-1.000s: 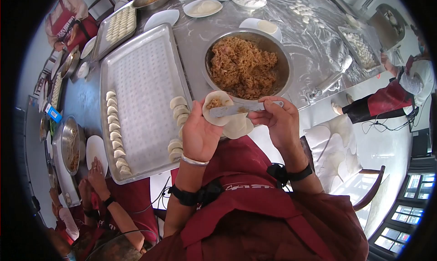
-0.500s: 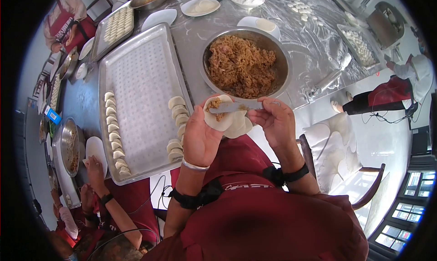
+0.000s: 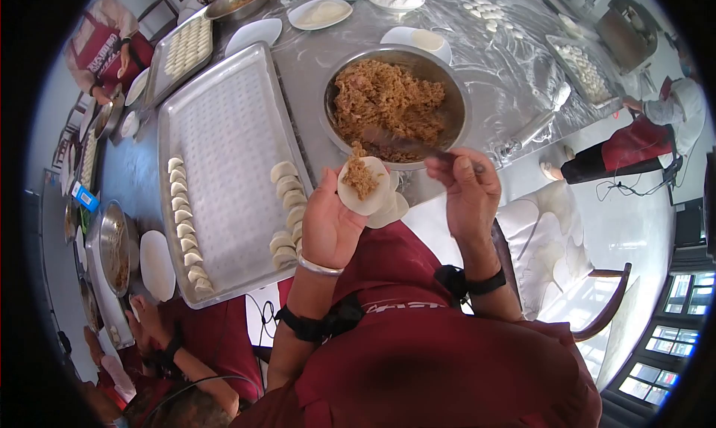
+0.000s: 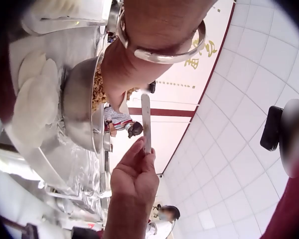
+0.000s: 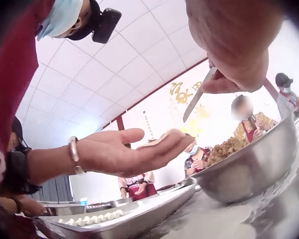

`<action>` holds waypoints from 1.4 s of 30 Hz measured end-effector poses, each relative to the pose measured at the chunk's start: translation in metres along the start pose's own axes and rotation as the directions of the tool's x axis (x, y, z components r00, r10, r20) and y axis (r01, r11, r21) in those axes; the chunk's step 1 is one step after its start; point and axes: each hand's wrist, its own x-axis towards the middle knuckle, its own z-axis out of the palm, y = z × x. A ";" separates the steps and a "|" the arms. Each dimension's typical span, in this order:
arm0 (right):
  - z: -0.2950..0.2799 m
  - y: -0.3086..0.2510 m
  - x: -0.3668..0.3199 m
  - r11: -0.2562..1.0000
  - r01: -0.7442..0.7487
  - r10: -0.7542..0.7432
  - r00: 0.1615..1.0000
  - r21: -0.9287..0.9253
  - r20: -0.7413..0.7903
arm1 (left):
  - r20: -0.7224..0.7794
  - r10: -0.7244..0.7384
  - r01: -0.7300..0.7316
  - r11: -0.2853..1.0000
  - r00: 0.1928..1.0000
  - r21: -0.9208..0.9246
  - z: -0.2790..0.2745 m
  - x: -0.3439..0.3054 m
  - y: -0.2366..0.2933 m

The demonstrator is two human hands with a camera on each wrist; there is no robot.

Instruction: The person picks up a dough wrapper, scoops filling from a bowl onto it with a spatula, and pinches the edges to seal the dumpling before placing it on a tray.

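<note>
My left hand [image 3: 332, 223] lies palm up with its fingers nearly straight, as the right wrist view shows. A round dumpling wrapper [image 3: 367, 202] rests on those fingers, with a lump of brown filling [image 3: 361, 179] on it that reaches its far edge. Between thumb and fingers my right hand [image 3: 470, 189] grips the handle of a flat metal spatula [image 4: 146, 117]. Its blurred blade reaches over the near side of a steel bowl [image 3: 464, 118] of minced filling [image 3: 388, 88]. More wrappers [image 4: 35, 107] lie stacked on the table under the left hand.
Left of the bowl is a large metal tray [image 3: 212, 122] with rows of folded dumplings [image 3: 183, 223] along both sides. Plates [image 3: 321, 14] and a second dumpling tray [image 3: 179, 55] stand farther back. A rolling pin [image 3: 531, 133] lies right. A chair [image 3: 541, 241] stands beside me; other people work around the table.
The spatula has left the wrapper and swung up and right to the bowl with my right hand. More filling now sits on the wrapper. My left hand has stayed nearly in place.
</note>
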 end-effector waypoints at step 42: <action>0.011 -0.024 0.009 0.966 -0.223 0.211 0.973 -0.131 -0.095 | -0.088 0.059 -0.048 0.991 0.994 0.121 0.002 0.018 -0.010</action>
